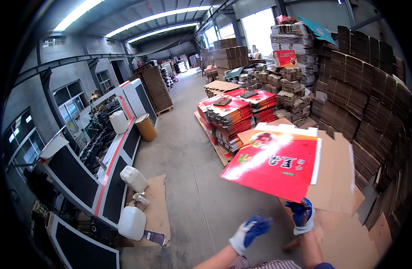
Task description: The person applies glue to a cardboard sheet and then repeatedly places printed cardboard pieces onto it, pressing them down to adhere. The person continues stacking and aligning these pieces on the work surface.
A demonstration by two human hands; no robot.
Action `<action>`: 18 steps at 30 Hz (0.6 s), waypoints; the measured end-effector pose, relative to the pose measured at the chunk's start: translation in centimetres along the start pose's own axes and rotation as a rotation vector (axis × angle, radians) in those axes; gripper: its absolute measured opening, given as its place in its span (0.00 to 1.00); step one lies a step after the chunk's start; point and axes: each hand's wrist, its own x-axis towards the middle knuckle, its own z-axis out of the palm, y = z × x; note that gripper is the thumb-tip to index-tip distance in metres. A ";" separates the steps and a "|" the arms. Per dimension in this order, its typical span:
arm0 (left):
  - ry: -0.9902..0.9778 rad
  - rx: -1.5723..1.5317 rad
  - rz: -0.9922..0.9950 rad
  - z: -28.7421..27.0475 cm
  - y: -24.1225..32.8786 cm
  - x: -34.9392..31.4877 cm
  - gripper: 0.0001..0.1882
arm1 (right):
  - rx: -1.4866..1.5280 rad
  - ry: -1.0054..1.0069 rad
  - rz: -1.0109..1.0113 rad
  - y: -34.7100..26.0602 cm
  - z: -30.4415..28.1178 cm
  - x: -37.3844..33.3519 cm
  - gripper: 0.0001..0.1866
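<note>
My right hand (pixel 301 216), in a blue and white work glove, is closed on the near corner of a glossy red printed cardboard sheet (pixel 271 172). The sheet is tilted, its printed face up, and stretches away from me. A white edge shows along its right side. My left hand (pixel 253 232), gloved alike, is in the air to the left, apart from the sheet. Motion smears its fingers. Beneath and to the right of the sheet lies plain brown cardboard (pixel 335 179).
Ahead, stacks of red printed sheets (pixel 233 119) rest on a pallet. Tall bundles of brown cardboard (pixel 349 85) rise on the right. A long machine (pixel 105 186) runs along the left, with white jugs (pixel 132 223) on cardboard beside it. A brown drum (pixel 146 127) stands farther along.
</note>
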 end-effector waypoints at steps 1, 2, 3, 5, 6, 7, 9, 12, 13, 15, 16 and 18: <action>0.142 -0.034 0.108 -2.2 3.5 0.6 0.32 | -0.067 0.076 0.074 2.4 0.9 2.3 0.21; 0.194 -0.018 0.165 -3.7 5.6 0.9 0.33 | -0.142 0.014 0.103 4.1 1.3 3.5 0.21; 0.242 -0.001 0.219 -4.8 7.6 1.4 0.34 | -0.217 -0.048 0.128 5.5 1.5 4.8 0.21; 0.271 -0.030 0.301 -7.3 10.7 3.1 0.35 | -0.101 0.003 0.265 9.1 2.3 7.8 0.22; 0.246 -0.083 0.328 -8.6 12.1 4.3 0.35 | -0.076 0.038 0.318 10.4 2.7 9.2 0.22; 0.235 -0.136 0.357 -9.9 13.5 5.1 0.35 | -0.045 0.074 0.384 11.4 4.2 10.2 0.23; 0.207 -0.219 0.366 -12.5 15.1 7.3 0.34 | 0.031 0.058 0.398 13.5 4.9 11.8 0.17; 0.133 -0.438 0.251 -15.4 19.3 11.7 0.32 | -0.109 -0.026 0.350 16.5 2.7 14.7 0.14; 0.178 -0.431 0.234 -16.0 20.6 13.2 0.31 | -0.177 -0.048 0.349 17.4 1.7 15.9 0.15; 0.282 -0.415 0.189 -16.8 22.1 16.1 0.31 | -0.354 -0.065 0.331 19.0 -1.3 17.5 0.25; 0.309 -0.468 0.148 -17.4 23.0 17.4 0.29 | -0.511 -0.077 0.317 19.7 -2.9 18.3 0.28; 0.240 -0.557 0.083 -21.3 23.7 20.8 0.27 | -0.724 -0.111 0.295 21.3 -5.5 20.3 0.31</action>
